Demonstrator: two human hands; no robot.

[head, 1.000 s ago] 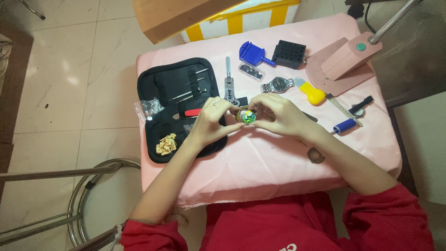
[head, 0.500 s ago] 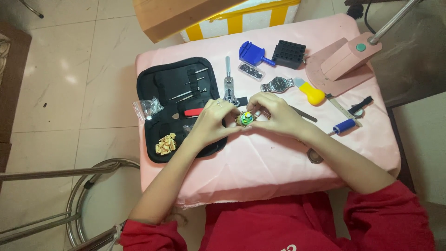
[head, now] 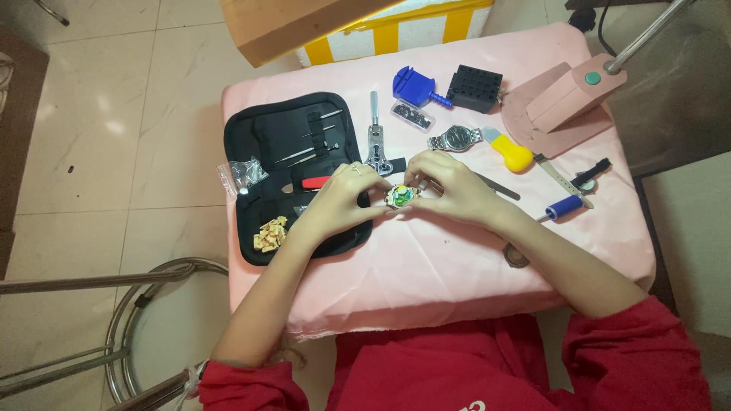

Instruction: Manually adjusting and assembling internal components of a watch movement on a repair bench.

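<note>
1. Left hand (head: 339,199) and right hand (head: 449,186): fingertips of both pinch a small round green-and-white watch part (head: 400,195) between them, just above the pink table cover (head: 457,266).
2. Black zip tool case (head: 293,171), open, under the left hand; a small clear packet (head: 242,173) lies at its left edge.
3. Behind the hands: steel wristwatch (head: 455,138), blue tool (head: 413,84), black block (head: 474,88), yellow-handled knife (head: 510,154).
</note>
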